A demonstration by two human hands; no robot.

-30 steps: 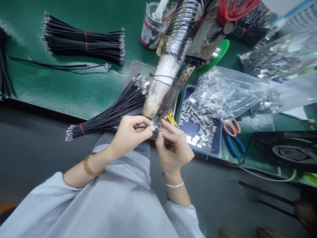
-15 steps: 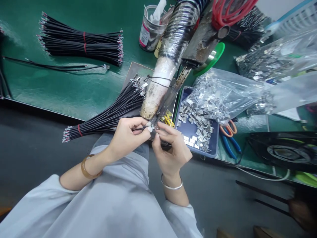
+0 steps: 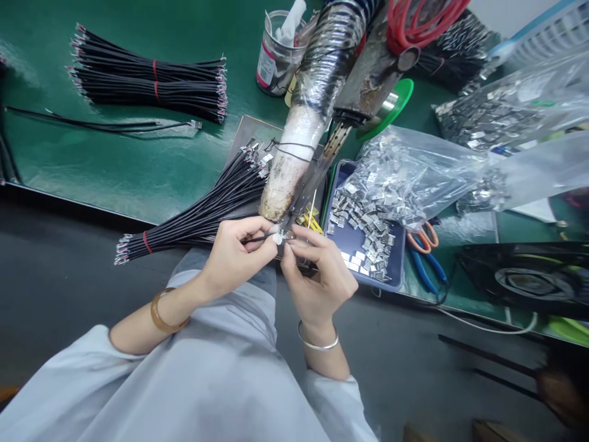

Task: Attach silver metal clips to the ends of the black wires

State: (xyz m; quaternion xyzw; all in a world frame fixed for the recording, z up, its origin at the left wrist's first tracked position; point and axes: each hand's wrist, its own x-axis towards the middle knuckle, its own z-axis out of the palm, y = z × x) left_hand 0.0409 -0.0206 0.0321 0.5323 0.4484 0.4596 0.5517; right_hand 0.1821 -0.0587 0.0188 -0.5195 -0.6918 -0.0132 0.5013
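Observation:
My left hand (image 3: 239, 255) is closed in a pinch on a thin black cable (image 3: 259, 238), with white wrapping on its thumb and finger tips. Facing it, my right hand (image 3: 319, 270) pinches a small metal connector (image 3: 288, 235) against the cable's end. The fingertips partly hide where the two meet. Just above them are the tip of a soldering iron (image 3: 361, 92) and the stained mouth of a fume hose (image 3: 297, 135). Beside my left hand, a bundle of black cables (image 3: 197, 212) lies across the table edge, connectors on its far ends.
A blue tray (image 3: 398, 270) holds many loose metal connectors at right, with a clear bag (image 3: 423, 175) over it. Pliers (image 3: 426, 264) lie beyond. Another cable bundle (image 3: 147, 83) rests back left, and a plastic jar (image 3: 271, 61) stands behind the hose.
Both hands stay almost in place at the iron's tip, the right one shifting very slightly. The whole view has drifted a little to the left.

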